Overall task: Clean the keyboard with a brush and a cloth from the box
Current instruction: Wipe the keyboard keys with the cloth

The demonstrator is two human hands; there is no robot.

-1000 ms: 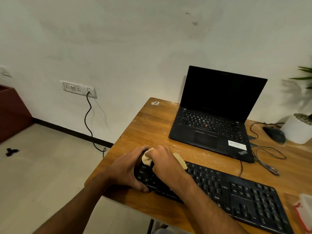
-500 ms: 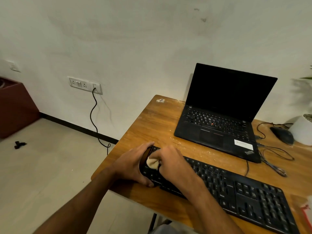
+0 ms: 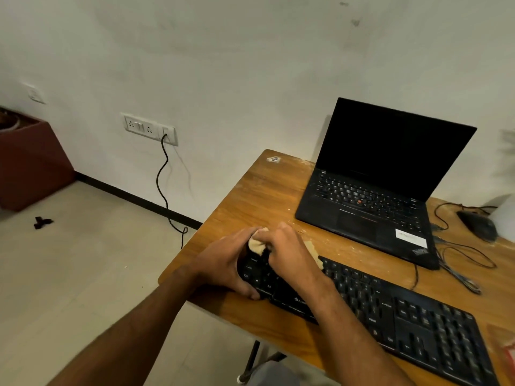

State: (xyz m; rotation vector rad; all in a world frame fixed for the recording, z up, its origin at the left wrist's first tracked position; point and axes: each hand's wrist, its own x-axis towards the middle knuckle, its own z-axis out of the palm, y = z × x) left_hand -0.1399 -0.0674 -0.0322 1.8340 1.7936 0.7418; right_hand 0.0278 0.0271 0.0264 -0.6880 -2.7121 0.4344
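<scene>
At the left end of the desk (image 3: pixel 250 190), seen from the head camera, the black keyboard (image 3: pixel 390 316) lay slantwise along the near edge, its far end running off toward the lower right. The left hand (image 3: pixel 223 266) was curled round the keyboard's left end, thumb on the front edge, bracing it. The right hand (image 3: pixel 289 254) had its grip closed on a bunched tan cloth (image 3: pixel 256 245), pressed down onto the upper-left keys; a further flap of the cloth showed just beyond the right hand's knuckles, lying on the desk by the keyboard's back edge. Neither a brush nor the box could be made out with any certainty; a pale, red-edged thing at the lower right corner was cut off by the frame and I could not tell what it was.

Behind the keyboard stood an open laptop (image 3: pixel 376 176) with a dark screen, a mouse (image 3: pixel 478 222) and loose cables (image 3: pixel 459 263) to its right. Pale dust or crumbs speckled the desk between laptop and keyboard.

Judging by this, the wiping step with the cloth was in hand, at the left corner. The next move would call for drawing the cloth rightward along the key rows with steady downward pressure, the left hand holding the keyboard against sliding, most of the keys being not yet covered.
</scene>
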